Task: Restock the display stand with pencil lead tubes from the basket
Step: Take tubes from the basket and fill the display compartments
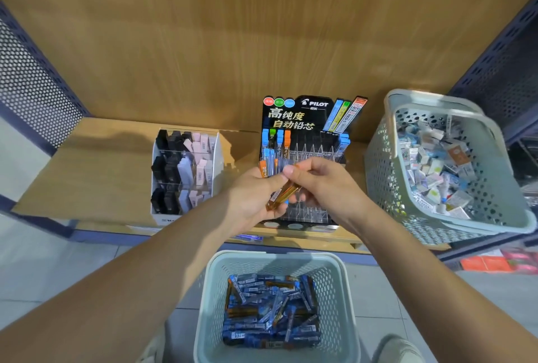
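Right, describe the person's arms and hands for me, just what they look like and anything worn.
Both are bare. The left hand and right hand wear no gloves, and no ring, watch or bracelet shows. The left forearm and right forearm are uncovered to the frame's edge; no sleeve is in view.

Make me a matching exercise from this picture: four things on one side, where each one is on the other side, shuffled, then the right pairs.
Things
1. black display stand with clear slots
2. white box of black, grey and pink blocks
3. pale green perforated basket of blue and orange lead tubes
4. clear orange lead tube

Places
A. held by the left hand and right hand
B. on the tiled floor
C. left on the wooden shelf
D. middle of the shelf, behind the hands

Pairs: 1-D, 2-C, 3-B, 4-A
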